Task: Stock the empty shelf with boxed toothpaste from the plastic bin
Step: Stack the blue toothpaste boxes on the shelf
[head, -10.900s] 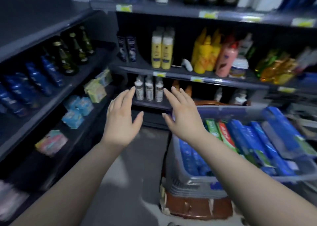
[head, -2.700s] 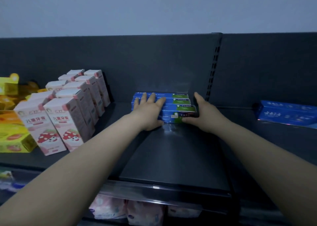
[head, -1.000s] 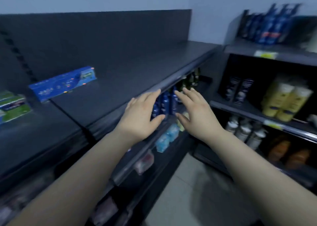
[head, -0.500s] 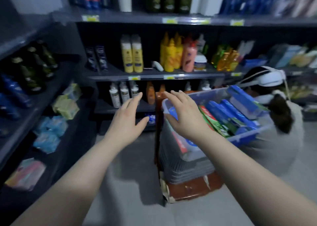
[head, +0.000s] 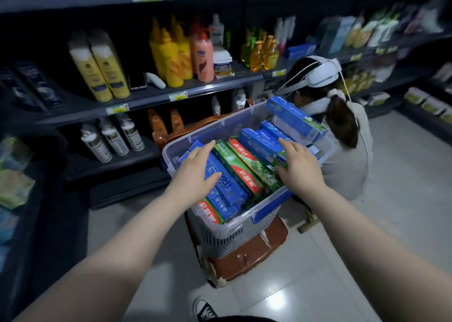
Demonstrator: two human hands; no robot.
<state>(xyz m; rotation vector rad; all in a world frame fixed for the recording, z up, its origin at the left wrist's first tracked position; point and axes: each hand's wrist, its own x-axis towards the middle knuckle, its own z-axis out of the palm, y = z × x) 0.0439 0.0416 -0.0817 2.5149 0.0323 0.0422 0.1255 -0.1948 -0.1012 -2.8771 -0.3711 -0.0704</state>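
Observation:
A clear plastic bin (head: 221, 226) with blue latches sits on a brown stool in the aisle, packed with blue, green and red toothpaste boxes. My left hand (head: 195, 171) lies flat on a blue toothpaste box (head: 225, 184) at the bin's left side, fingers straight. My right hand (head: 299, 165) hovers over the blue and green boxes (head: 259, 145) at the right side, fingers relaxed and spread. Neither hand holds anything. The shelf being stocked is out of view.
A brown stool (head: 247, 255) carries the bin. A person wearing a white headset (head: 342, 136) crouches just behind the bin on the right. Shelves of bottles (head: 168, 52) run along the back and left. My shoe (head: 204, 310) shows on the tiled floor.
I have turned from the shelf to the bin. Both hands have dropped from mid-air down onto the toothpaste boxes inside it.

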